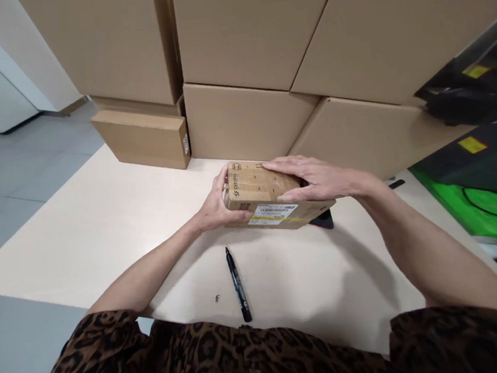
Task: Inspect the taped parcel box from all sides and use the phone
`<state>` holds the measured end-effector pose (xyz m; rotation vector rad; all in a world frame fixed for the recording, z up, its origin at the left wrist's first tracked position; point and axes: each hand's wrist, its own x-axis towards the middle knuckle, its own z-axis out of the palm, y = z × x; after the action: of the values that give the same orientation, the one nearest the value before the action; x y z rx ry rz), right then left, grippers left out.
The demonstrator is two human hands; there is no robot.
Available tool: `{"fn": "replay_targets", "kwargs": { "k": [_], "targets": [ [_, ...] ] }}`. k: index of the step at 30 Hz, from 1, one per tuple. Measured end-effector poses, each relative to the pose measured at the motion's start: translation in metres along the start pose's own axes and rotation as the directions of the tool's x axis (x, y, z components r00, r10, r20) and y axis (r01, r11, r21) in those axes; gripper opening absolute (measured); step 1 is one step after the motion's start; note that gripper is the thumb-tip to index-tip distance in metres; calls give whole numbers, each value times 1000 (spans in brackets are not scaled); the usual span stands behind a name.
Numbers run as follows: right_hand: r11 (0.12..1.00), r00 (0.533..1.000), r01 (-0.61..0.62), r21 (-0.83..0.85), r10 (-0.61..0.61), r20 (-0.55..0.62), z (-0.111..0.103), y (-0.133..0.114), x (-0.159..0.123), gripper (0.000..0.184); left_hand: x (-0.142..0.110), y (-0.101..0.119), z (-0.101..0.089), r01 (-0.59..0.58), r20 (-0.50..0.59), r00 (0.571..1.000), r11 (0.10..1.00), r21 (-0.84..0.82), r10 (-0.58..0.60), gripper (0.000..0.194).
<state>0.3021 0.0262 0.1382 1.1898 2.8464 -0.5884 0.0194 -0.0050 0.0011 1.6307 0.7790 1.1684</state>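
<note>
A small cardboard box (255, 186) with "SF EXPRESS" print and a white label on its front side is between my hands, over the table. My left hand (220, 205) grips its left end, thumb on the front side and fingers around the far side. Across the top at the right lies my right hand (313, 178), its fingers along the far edge and its thumb near the front edge. Under the box's right end a flat black object (324, 220) sticks out, mostly hidden. A black marker pen (238, 286) lies on the table nearer to me.
Large cardboard boxes (242, 117) are stacked behind the pale table (82, 224). A flatter carton (144, 139) stands at the back left. On the right are dark items with yellow labels (472, 144) and a bright green surface (489, 206). Grey floor shows at the left.
</note>
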Motion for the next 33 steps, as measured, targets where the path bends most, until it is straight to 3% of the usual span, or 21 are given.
{"fn": "replay_targets", "kwargs": {
  "k": [4, 6, 10, 13, 17, 20, 23, 28, 33],
  "targets": [
    [998, 992, -58, 24, 60, -110, 20, 29, -42, 120, -1, -3, -1, -6, 12, 1000, 999, 42, 6, 150],
    [993, 972, -67, 99, 88, -217, 35, 38, -55, 118, 0, -8, -3, -74, 21, 997, 993, 89, 72, 146],
    [956, 904, -7, 292, 131, -407, 59, 46, -61, 98, 3, -18, -5, -299, 47, 954, 940, 168, 295, 118],
    [870, 861, 83, 486, 184, -475, 71, 46, -55, 101, 4, -15, -3, -350, 19, 936, 927, 133, 350, 104],
    [567, 796, 229, 791, 360, -488, 88, 35, -38, 125, 3, 3, 3, -191, -94, 978, 981, -43, 186, 89],
    [349, 771, 246, 904, 495, -401, 97, 17, -25, 114, 4, 16, 3, -77, -195, 980, 983, -168, 43, 79],
    [218, 751, 277, 936, 558, -352, 100, 2, -17, 104, 5, 26, 0, 7, -235, 970, 966, -259, -70, 73],
    [133, 790, 274, 952, 533, -302, 106, -8, -11, 114, 3, 33, -10, 99, -259, 942, 912, -398, -215, 72],
    [248, 755, 282, 927, 539, -373, 110, -9, -3, 100, 2, 31, -17, 186, -195, 936, 882, -433, -293, 88]
  ]
}}
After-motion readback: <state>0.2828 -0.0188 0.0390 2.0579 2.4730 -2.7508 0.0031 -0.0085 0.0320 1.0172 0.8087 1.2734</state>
